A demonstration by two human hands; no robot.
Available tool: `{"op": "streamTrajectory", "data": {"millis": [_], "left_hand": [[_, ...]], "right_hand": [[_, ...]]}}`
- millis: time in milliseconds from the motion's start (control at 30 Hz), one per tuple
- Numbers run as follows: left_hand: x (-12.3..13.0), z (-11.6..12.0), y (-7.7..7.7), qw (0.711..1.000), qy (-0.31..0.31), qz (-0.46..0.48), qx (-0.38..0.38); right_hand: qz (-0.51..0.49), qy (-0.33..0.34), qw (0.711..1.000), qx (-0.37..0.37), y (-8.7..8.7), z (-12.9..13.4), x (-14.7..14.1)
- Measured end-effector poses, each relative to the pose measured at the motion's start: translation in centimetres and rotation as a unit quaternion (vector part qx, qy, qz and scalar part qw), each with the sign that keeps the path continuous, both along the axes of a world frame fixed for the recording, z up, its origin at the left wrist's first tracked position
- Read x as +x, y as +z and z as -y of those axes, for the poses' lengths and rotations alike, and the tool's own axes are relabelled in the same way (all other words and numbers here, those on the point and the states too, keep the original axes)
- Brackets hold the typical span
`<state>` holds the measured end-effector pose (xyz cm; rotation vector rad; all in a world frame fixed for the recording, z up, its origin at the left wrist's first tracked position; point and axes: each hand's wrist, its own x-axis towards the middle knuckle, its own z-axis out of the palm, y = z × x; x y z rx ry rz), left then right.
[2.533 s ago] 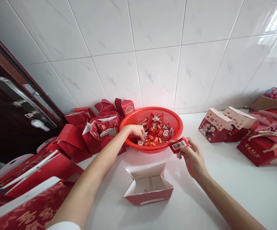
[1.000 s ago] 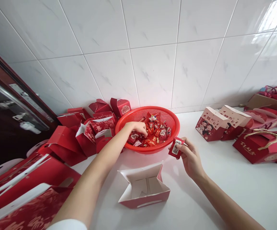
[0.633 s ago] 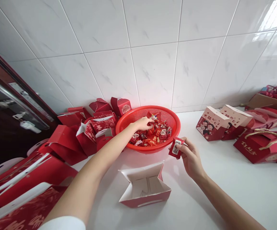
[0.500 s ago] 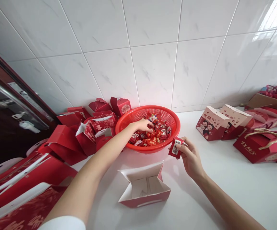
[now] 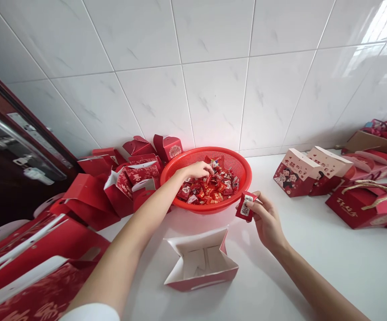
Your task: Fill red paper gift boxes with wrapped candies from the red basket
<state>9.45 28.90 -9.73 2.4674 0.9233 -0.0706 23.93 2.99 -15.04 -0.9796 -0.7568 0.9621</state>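
Note:
My left hand (image 5: pixel 199 170) reaches into a red plastic strainer basket (image 5: pixel 247 170) full of small red-wrapped candies (image 5: pixel 210 192). Its fingers are curled together over the pile, and their tips are partly hidden; what they hold, if anything, I cannot make out. Between the thumb and fingers of my right hand (image 5: pixel 266 217) is a red candy packet (image 5: pixel 246 207) with a white label and black characters, just off the basket's front right rim. Below both hands stands an open-topped red paper box (image 5: pixel 201 282), white inside, with no candy visible in it.
Many red paper gift boxes (image 5: pixel 89 200) crowd the left side. On the right stand pink-and-red boxes (image 5: pixel 293 174), a red box with a rope handle (image 5: pixel 364 200) and a cardboard carton (image 5: pixel 374 145). A tiled wall (image 5: pixel 213 98) rises behind the white tabletop (image 5: pixel 267 276).
My left hand has shifted slightly left and back in the basket, showing more candies in front, and its fingers look more curled. My right hand keeps the candy packet in about the same place.

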Motion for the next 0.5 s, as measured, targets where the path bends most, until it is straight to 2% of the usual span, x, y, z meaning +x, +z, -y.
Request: {"op": "streamTrajectory", "data": {"millis": [200,500], "left_hand": [[-0.28,-0.18,-0.04,1.000,-0.016,0.008,-0.018],[-0.40,-0.02,0.00,1.000,-0.003,0.016,0.010]], "right_hand": [[0.005,0.000,1.000,0.001,-0.05,-0.12,0.05],[-0.002,0.003,1.000,0.003,-0.13,-0.06,0.03]]}}
